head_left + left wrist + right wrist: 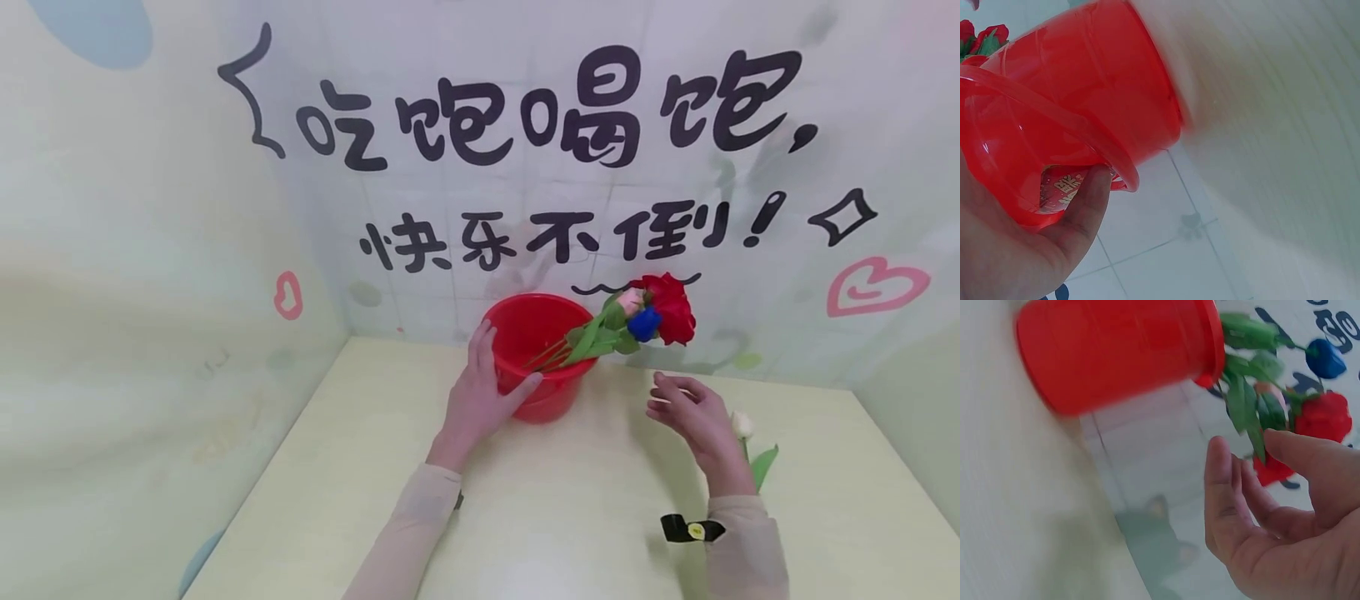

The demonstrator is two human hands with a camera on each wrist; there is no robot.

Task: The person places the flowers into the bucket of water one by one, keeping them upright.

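Observation:
A red plastic bucket (543, 404) stands on the table near the back wall, its handle (1054, 109) hanging down the side in the left wrist view. My left hand (480, 396) holds it at the left, thumb by the front rim and fingers along the left rim. Several flowers lean out over the right rim: red roses (670, 308), a blue bud (644, 324) and a pink bud (628, 302), their green stems inside the bucket. Right of the bucket, my right hand (697, 421) is raised below the blooms, fingers loosely bent and nothing between them.
Beside my right wrist lies a white flower (742, 425) with a green leaf (763, 467), partly hidden by the arm. A printed wall covering (465, 192) with large dark characters rises behind the table (540, 517). A black strap (692, 529) shows at the right cuff.

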